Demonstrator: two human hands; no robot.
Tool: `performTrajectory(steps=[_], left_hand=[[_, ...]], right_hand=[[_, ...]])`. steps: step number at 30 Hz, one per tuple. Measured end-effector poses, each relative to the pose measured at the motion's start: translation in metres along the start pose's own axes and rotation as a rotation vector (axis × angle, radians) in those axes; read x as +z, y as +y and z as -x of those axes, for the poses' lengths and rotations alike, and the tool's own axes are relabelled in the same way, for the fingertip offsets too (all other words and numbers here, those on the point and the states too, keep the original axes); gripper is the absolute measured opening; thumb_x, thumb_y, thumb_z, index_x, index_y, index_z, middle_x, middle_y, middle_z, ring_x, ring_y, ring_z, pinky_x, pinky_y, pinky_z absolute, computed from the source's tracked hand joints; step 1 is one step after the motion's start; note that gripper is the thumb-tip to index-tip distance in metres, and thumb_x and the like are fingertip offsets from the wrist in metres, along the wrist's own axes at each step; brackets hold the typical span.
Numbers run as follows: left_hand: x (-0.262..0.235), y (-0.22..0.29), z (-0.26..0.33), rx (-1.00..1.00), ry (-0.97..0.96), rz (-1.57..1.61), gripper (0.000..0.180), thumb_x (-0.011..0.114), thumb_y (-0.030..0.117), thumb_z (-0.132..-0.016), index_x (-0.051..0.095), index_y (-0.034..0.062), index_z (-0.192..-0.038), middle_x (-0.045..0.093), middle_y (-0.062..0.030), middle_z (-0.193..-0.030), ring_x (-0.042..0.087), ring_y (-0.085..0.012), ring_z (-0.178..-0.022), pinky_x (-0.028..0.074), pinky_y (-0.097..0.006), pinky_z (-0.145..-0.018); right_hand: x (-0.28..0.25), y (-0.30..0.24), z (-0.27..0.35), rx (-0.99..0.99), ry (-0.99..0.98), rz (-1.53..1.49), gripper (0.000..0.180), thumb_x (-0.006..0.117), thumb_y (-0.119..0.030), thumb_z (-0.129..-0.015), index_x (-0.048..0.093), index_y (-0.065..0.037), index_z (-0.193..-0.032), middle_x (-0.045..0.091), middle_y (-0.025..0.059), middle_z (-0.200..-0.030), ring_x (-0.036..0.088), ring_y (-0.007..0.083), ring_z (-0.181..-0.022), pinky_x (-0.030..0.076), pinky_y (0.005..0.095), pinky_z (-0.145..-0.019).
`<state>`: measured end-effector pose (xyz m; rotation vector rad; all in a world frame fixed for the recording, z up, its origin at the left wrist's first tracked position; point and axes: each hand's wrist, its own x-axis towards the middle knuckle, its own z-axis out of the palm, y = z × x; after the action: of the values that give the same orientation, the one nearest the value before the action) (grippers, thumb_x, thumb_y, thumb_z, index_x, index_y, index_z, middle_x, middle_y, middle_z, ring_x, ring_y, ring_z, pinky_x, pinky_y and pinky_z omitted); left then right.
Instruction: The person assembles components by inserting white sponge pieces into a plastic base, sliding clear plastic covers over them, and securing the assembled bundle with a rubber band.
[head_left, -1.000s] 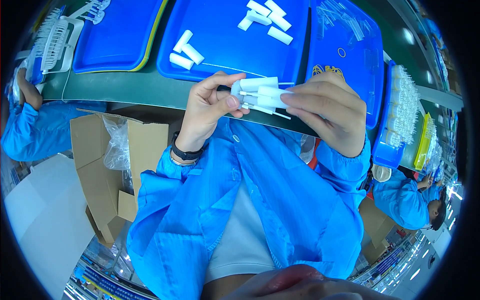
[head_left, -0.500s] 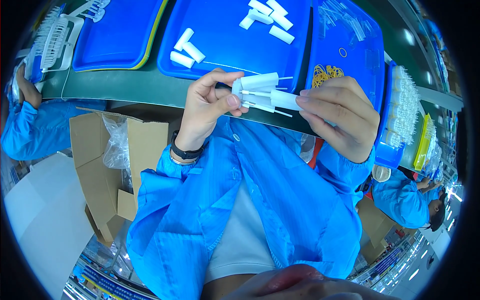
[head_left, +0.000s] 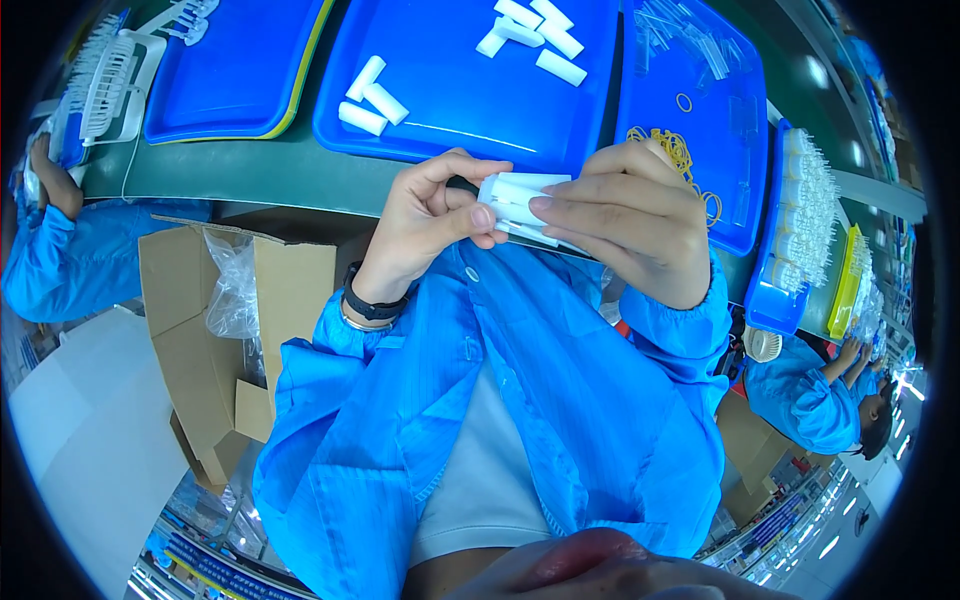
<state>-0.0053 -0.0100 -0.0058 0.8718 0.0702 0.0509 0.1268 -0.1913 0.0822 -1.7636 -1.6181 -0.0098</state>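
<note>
In front of my chest, my left hand [head_left: 430, 210] is closed, pinching the base of a white plastic pronged part [head_left: 488, 190] between thumb and fingers. White tubes [head_left: 530, 182] sleeve its thin prongs and point to the right. My right hand [head_left: 640, 215] is closed around the free end of this part, its fingertips on a white tube that sits among the others. Those fingers hide the prong tips and most of the gripped tube. Just beyond my hands, a blue tray [head_left: 450, 100] holds loose white tubes in two groups, one left [head_left: 370, 100] and one far right [head_left: 540, 35].
A second blue tray [head_left: 735, 195] at the right holds yellow rubber bands [head_left: 672, 150] and clear plastic pieces [head_left: 690, 40]. Farther right stand rows of white pronged parts [head_left: 800, 215]. An open cardboard box [head_left: 195, 320] is at my left. Co-workers in blue sit at both sides.
My right hand has moved left toward my left hand, carrying the white tube in over a prong. The prong tips that stuck out are now covered by my fingers.
</note>
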Motion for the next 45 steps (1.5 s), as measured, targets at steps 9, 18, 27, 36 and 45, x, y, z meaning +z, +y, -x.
performTrajectory(steps=[9, 18, 27, 36, 45], left_hand=[[0.001, -0.001, -0.001, 0.123, -0.04, -0.078, 0.049, 0.071, -0.008, -0.076, 0.054, -0.0051, -0.122, 0.056, -0.0095, -0.103, 0.067, -0.0217, -0.092, 0.056, -0.028, -0.081], [-0.003, 0.002, -0.001, 0.11, 0.046, 0.026, 0.043, 0.067, 0.01, -0.086, 0.052, -0.0032, -0.124, 0.054, -0.0147, -0.118, 0.068, -0.0228, -0.089, 0.059, -0.027, -0.071], [-0.009, 0.001, 0.0, 0.111, 0.073, 0.092, 0.048, 0.068, 0.006, -0.084, 0.048, -0.0013, -0.127, 0.054, -0.0179, -0.121, 0.068, -0.0232, -0.088, 0.059, -0.026, -0.071], [-0.02, -0.003, 0.0, 0.172, 0.103, 0.067, 0.045, 0.068, 0.008, -0.085, 0.051, -0.0018, -0.125, 0.06, -0.0146, -0.111, 0.069, -0.018, -0.075, 0.058, -0.022, -0.063], [-0.012, -0.001, -0.002, 0.185, 0.169, 0.064, 0.045, 0.069, 0.017, -0.086, 0.051, -0.0022, -0.123, 0.058, -0.0149, -0.108, 0.069, -0.0163, -0.074, 0.057, -0.02, -0.06]], right_hand=[[0.003, 0.003, -0.01, 0.075, 0.069, -0.064, 0.023, 0.079, -0.016, -0.065, 0.075, -0.008, -0.086, 0.067, 0.0025, -0.088, 0.056, 0.0226, -0.086, 0.043, 0.0357, -0.071], [0.003, 0.07, -0.021, 0.228, 0.129, 0.335, 0.026, 0.073, -0.019, -0.077, 0.071, -0.01, -0.101, 0.06, 0.0068, -0.092, 0.051, 0.0253, -0.092, 0.043, 0.0346, -0.077], [0.018, 0.091, -0.024, 0.252, 0.014, 0.462, 0.019, 0.074, -0.015, -0.074, 0.071, -0.006, -0.091, 0.063, 0.008, -0.085, 0.056, 0.0245, -0.087, 0.046, 0.0372, -0.074], [-0.028, 0.026, -0.008, 0.338, 0.132, -0.105, 0.02, 0.07, -0.009, -0.08, 0.071, -0.005, -0.1, 0.067, 0.0092, -0.086, 0.059, 0.0199, -0.077, 0.046, 0.0301, -0.07], [-0.027, 0.002, 0.004, 0.226, 0.165, -0.129, 0.026, 0.079, -0.011, -0.067, 0.073, -0.003, -0.09, 0.07, 0.0093, -0.082, 0.062, 0.0205, -0.071, 0.046, 0.0298, -0.065]])
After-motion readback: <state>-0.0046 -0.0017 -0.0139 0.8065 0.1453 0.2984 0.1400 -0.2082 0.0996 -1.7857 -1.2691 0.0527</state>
